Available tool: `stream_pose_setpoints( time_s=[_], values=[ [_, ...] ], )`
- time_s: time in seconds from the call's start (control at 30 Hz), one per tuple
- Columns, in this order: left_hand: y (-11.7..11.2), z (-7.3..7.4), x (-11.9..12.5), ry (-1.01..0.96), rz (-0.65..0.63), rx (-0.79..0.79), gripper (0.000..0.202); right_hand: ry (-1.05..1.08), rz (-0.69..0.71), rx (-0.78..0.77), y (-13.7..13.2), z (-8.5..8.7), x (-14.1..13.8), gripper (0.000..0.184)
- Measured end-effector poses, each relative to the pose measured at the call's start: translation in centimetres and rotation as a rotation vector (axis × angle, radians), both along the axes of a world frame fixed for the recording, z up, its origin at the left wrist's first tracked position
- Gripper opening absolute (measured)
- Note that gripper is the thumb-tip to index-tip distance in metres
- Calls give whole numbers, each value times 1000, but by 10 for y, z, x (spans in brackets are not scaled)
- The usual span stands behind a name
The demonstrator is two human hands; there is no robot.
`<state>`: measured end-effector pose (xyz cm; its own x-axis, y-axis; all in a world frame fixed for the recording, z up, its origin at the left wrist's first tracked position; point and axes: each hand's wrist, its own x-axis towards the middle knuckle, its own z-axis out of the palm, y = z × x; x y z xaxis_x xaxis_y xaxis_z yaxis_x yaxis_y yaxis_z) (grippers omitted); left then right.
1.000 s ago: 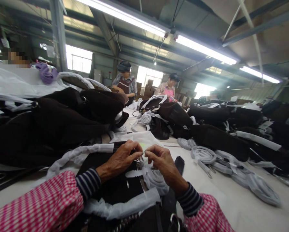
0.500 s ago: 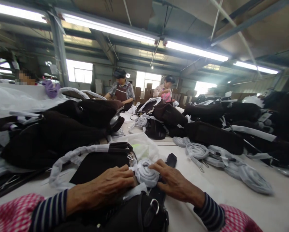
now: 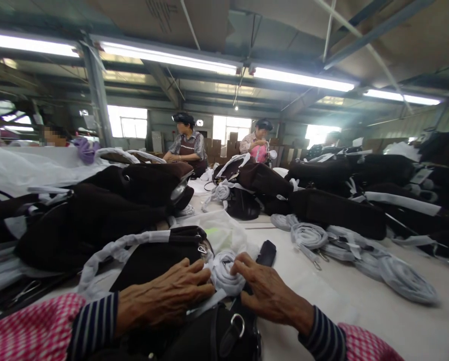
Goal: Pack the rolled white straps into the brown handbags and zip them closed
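A coiled strap in white wrapping point(image 3: 226, 272) lies on a black bag in front of me. My right hand point(image 3: 271, 288) is at the coil's right side, its bent fingers on the coil's top and edge and its thumb lower down. Lying flat with stretched fingers, my left hand point(image 3: 168, 293) rests on the black bag point(image 3: 149, 263), fingertips at the coil's left edge. The bag's handle point(image 3: 115, 245) is wrapped in white and arches to the left. Nearest me, a black bag part with a metal ring point(image 3: 237, 326) shows below my hands. A dark strap end point(image 3: 266, 253) sticks out beyond the coil.
Black bags are heaped at left point(image 3: 96, 210) and right point(image 3: 337, 213). More wrapped strap coils point(image 3: 407, 278) lie on the white table point(image 3: 303, 265). A clear plastic bag point(image 3: 224, 225) sits beyond the coil. Across the table stand two co-workers point(image 3: 189, 145).
The view has shifted slightly. My left hand has slid a little right toward the coil, and my right hand's fingers are more bent over it. The coil stays in place.
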<state>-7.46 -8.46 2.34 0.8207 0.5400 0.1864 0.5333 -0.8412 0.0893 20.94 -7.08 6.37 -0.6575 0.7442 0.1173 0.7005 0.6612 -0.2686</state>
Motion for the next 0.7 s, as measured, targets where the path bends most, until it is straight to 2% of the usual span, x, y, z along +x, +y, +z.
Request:
stream_pose_setpoints(
  time_s=[0.2, 0.37, 0.47, 0.6, 0.7],
  values=[
    [1, 12, 13, 44, 10, -31, 54, -143, -58, -22, 3, 17, -17, 35],
    [9, 8, 14, 16, -25, -1, 62, -314, -84, 161, -3, 8, -37, 36],
    [11, 4, 12, -1, -34, 14, 59, -378, -94, 175, -1, 5, -45, 36],
    [11, 5, 12, -7, -29, 1, 60, -346, -94, 186, 3, 8, -46, 29],
    [12, 6, 14, -43, -50, -2, 60, -309, -94, 248, 1, 0, -43, 26]
  ],
)
